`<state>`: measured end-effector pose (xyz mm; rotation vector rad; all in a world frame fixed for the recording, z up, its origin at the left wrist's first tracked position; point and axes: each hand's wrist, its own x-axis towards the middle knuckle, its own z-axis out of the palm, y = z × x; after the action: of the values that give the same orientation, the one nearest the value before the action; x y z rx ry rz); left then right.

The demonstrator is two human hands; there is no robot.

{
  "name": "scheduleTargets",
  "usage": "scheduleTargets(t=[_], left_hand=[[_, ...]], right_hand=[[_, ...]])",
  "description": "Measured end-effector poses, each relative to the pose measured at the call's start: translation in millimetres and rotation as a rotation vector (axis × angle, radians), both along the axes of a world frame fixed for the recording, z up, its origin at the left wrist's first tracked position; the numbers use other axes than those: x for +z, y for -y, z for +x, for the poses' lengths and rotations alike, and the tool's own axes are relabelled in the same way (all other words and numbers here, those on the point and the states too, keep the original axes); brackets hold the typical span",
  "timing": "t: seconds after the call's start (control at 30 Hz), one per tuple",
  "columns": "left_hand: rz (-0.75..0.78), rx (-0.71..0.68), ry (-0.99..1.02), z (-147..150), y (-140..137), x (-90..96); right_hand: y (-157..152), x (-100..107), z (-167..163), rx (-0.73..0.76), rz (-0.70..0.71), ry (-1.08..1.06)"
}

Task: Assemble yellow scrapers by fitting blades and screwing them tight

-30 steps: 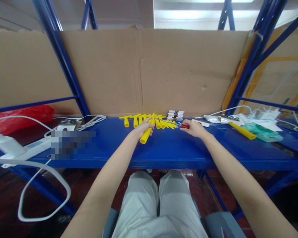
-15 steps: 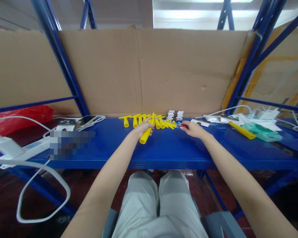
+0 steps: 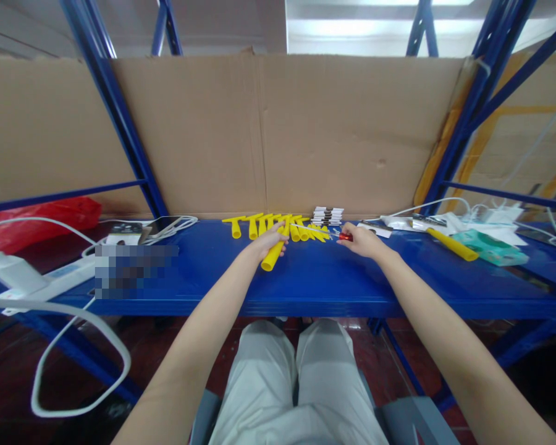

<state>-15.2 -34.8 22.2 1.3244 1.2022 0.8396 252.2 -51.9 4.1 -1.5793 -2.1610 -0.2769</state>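
In the head view my left hand (image 3: pixel 274 240) is closed round a yellow T-shaped handle (image 3: pixel 272 256), its hollow round end tilted toward me. My right hand (image 3: pixel 361 240) is closed on a screwdriver with a red grip (image 3: pixel 345 237). Its thin metal shaft (image 3: pixel 312 229) points left to the head of the yellow handle; whether the tip touches it I cannot tell. Behind my left hand lies a row of similar yellow T-shaped handles (image 3: pixel 253 227). Small yellow pieces (image 3: pixel 322 233) and tiny light bits, too small to name, lie between my hands.
A stack of white and black flat pieces (image 3: pixel 328 216) stands by the cardboard wall (image 3: pixel 306 136). On the right lie a yellow tube (image 3: pixel 451 245), a green packet (image 3: pixel 491 247) and white cables. A power strip (image 3: pixel 55 279) and red bag (image 3: pixel 41 219) are at left on the blue shelf (image 3: pixel 319 281).
The head of the held yellow handle has dipped slightly. The red screwdriver grip shows more, and my right hand has shifted very slightly to the right. Both hands keep their hold.
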Motion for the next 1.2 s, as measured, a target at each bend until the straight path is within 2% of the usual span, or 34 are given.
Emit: scheduleTargets(t=[0.57,0.97,1.2], left_hand=[[0.003,0.002,-0.002,0.0,1.2,0.2],[0.057,-0.005,0.008,-1.1,0.6,-0.7],[0.103,-0.013,0.052,-0.5,3.9,3.0]], right_hand=[[-1.6,-2.8,-0.8,0.048,-0.059,-0.036],[-3.4,-1.9,-0.6,-0.022,-0.055,-0.037],[-4.2,-2.5,1.3,-0.043,-0.002,-0.025]])
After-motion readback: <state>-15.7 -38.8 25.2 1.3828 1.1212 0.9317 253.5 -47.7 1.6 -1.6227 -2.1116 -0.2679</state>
